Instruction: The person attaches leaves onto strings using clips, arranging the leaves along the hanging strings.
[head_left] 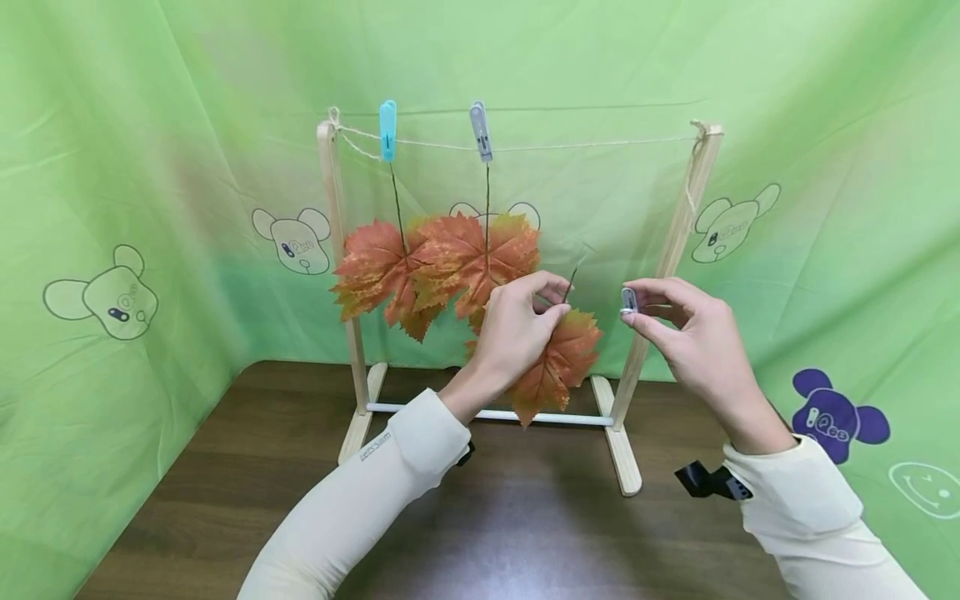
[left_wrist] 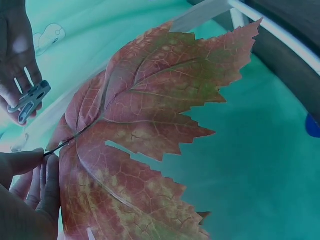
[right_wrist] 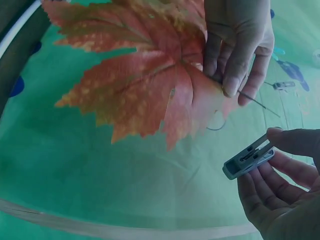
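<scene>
My left hand (head_left: 521, 329) pinches the thin dark stem of an orange-red artificial maple leaf (head_left: 558, 367), with the stem's end poking up past the fingers. In the left wrist view the leaf (left_wrist: 145, 100) spreads out from the pinched stem. To the right of it, my right hand (head_left: 693, 337) holds a grey clothespin (head_left: 629, 300) between thumb and fingers, apart from the leaf. The right wrist view shows the clothespin (right_wrist: 248, 157) below the stem's tip. Two more leaves hang from the string (head_left: 600, 145) by a blue clothespin (head_left: 387, 132) and a grey clothespin (head_left: 481, 132).
The string runs between two wooden posts, the left post (head_left: 330, 167) and the right post (head_left: 693, 192). A white rod (head_left: 555, 418) joins their feet on the brown table (head_left: 487, 533). Green cloth (head_left: 187, 83) with printed bear heads surrounds the table.
</scene>
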